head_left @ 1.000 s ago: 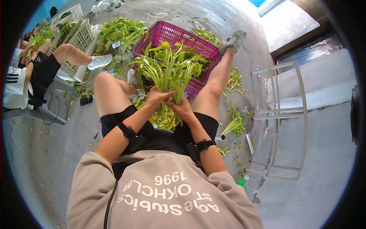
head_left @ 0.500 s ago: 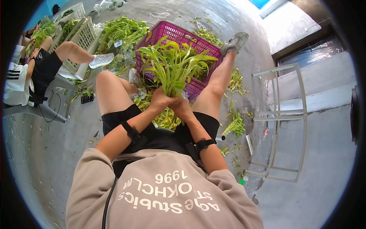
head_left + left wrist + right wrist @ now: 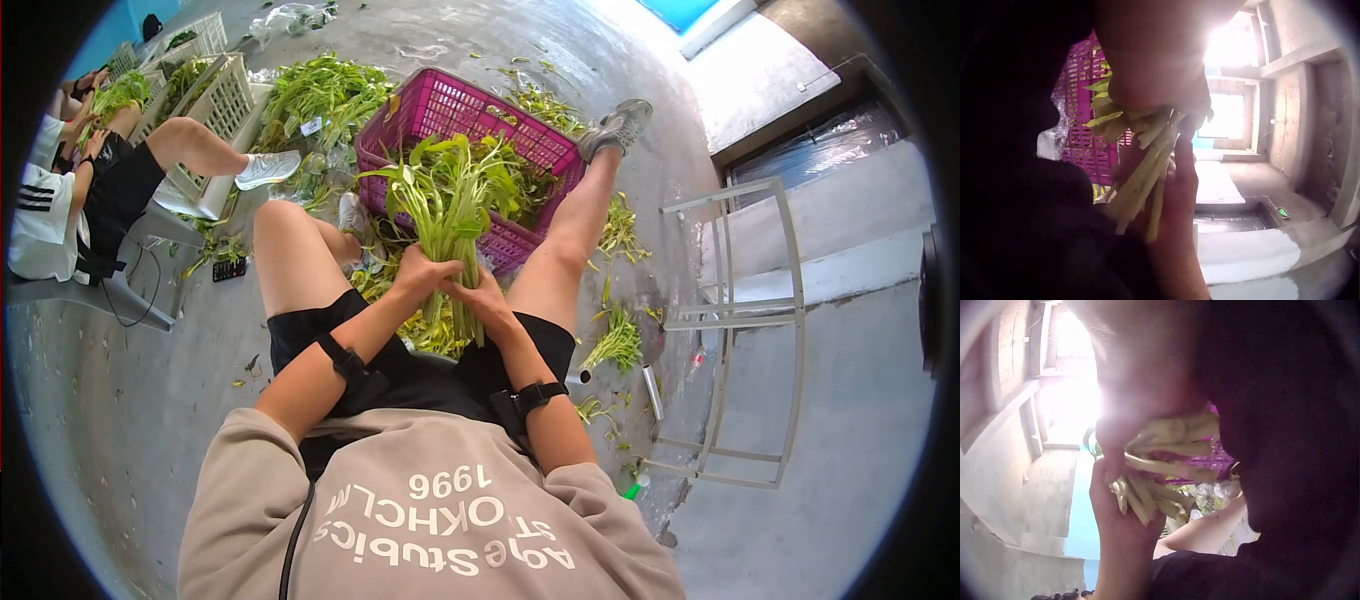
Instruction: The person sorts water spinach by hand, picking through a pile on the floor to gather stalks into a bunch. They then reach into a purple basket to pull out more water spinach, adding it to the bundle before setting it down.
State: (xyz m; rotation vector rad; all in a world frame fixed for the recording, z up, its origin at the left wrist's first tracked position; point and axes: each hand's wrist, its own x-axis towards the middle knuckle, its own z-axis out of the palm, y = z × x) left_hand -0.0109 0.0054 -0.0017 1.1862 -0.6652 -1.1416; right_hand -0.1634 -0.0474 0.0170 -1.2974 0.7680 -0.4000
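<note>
Both hands hold one bunch of leafy greens [image 3: 450, 200] upright between the knees, its leaves at the top and its long pale stems hanging below the fingers. My left hand [image 3: 425, 270] grips the stems from the left, thumb across the front. From the right, my right hand [image 3: 487, 300] is wrapped round the same stems, its thumb close to the left one. Cut stem ends [image 3: 1141, 194] point downward in the left wrist view. In the right wrist view, stems [image 3: 1166, 465] pass between the two hands. Behind the bunch stands a magenta crate [image 3: 400, 115] with more greens inside.
Loose trimmings [image 3: 430, 330] lie on the floor below the hands. A heap of greens [image 3: 325, 100] is left of the crate, and a small bundle [image 3: 615, 340] lies at the right. A metal frame [image 3: 735, 310] stands further right. Another person [image 3: 110, 190] sits at left near pale crates [image 3: 215, 105].
Two spread portions of greens have come together into one narrower bunch. Its leafy top has dropped slightly, and longer stem ends now show below the hands.
</note>
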